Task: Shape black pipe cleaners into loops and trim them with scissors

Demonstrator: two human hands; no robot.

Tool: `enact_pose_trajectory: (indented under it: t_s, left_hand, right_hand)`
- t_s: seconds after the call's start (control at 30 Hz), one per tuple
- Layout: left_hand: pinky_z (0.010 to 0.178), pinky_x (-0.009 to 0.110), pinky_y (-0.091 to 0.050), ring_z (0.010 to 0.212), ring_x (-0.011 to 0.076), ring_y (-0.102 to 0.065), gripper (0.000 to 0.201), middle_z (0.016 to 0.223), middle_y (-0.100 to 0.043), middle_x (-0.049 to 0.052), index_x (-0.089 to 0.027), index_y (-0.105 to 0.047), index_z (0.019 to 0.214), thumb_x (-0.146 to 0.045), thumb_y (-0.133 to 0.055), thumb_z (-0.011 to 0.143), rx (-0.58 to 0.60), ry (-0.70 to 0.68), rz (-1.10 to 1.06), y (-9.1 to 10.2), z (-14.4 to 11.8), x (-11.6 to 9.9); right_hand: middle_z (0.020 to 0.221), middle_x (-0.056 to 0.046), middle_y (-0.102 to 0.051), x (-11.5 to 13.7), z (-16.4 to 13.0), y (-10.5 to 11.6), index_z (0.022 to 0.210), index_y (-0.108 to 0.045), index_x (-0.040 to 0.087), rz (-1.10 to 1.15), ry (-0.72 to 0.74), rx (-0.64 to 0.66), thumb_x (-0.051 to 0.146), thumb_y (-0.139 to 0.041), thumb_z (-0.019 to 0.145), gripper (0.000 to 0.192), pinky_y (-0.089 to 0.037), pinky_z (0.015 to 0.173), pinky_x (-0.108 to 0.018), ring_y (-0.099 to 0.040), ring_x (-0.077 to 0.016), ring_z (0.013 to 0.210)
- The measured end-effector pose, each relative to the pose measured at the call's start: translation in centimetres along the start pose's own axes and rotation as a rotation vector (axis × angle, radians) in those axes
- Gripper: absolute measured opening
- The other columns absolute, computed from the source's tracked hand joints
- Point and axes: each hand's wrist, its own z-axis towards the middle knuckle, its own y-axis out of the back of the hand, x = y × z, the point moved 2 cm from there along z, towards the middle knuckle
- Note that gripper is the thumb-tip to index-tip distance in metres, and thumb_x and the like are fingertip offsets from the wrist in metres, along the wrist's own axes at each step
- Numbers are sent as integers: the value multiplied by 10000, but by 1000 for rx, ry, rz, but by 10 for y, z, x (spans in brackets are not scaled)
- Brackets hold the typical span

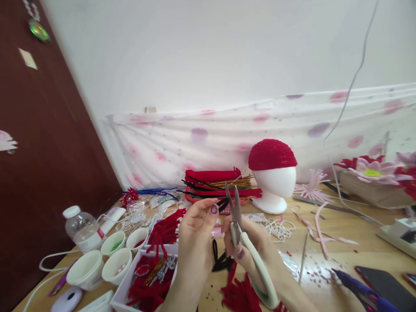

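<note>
My left hand (pixel 197 232) pinches a black pipe cleaner (pixel 223 203), bent into a loop, between thumb and fingertips. Close beside it, my right hand (pixel 256 247) grips a pair of scissors (pixel 256 264) with pale handles. Their blades point up and stand apart near the black loop; whether they touch it I cannot tell. Below my hands, another black looped piece (pixel 221 263) lies on the table, and a bundle of red fuzzy strips (pixel 241 294) is partly hidden by my right hand and the scissors.
A white foam head (pixel 276 184) wears a red cap (pixel 272 155). Behind my hands a red basket (pixel 195 200) holds pipe cleaners. At left are a bottle (pixel 85 232), several white cups (pixel 85 268) and a white box (pixel 121 294). A glue gun (pixel 360 288) lies at right.
</note>
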Motion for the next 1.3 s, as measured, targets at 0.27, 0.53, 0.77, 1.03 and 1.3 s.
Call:
enact_pose_trajectory:
  t_s: [0.27,0.53,0.77,1.03,1.3]
  left_hand:
    - [673,223,-533,680,117,-678,200,807,-766,31,-184,-771,847,-256,-877,694,141,334,-259,-3,-3,13]
    - [649,218,-526,663,125,-679,202,793,-774,46,-180,-784,809,-240,-899,653,113,328,-250,-6,-9,19]
    - [678,227,-544,689,130,-690,169,817,-775,52,-186,-793,830,-258,-872,698,96,298,-256,-7,-9,24]
    - [555,156,-512,614,103,-669,259,744,-768,45,-171,-795,778,-238,-942,576,75,339,-257,-15,-13,16]
    - [479,90,-486,569,70,-649,318,708,-750,35,-148,-797,802,-232,-957,541,36,356,-263,-14,-12,20]
  right_hand:
    - [669,18,-642,-1,1,7,1020,-597,195,-484,173,-160,471,-665,891,311,-413,531,-234,-567,-144,540]
    - [590,5,-639,3,1,9,991,-605,193,-710,256,-258,499,-604,919,314,-404,486,-247,-582,-166,480]
    - [567,23,-612,3,2,9,991,-612,180,-710,258,-257,520,-572,943,346,-402,480,-230,-551,-144,456]
    - [570,14,-628,0,2,8,958,-613,184,-709,236,-264,537,-578,938,355,-399,486,-224,-570,-146,460]
    - [549,20,-621,-2,3,9,963,-619,180,-704,246,-273,517,-574,944,341,-397,466,-225,-546,-140,434]
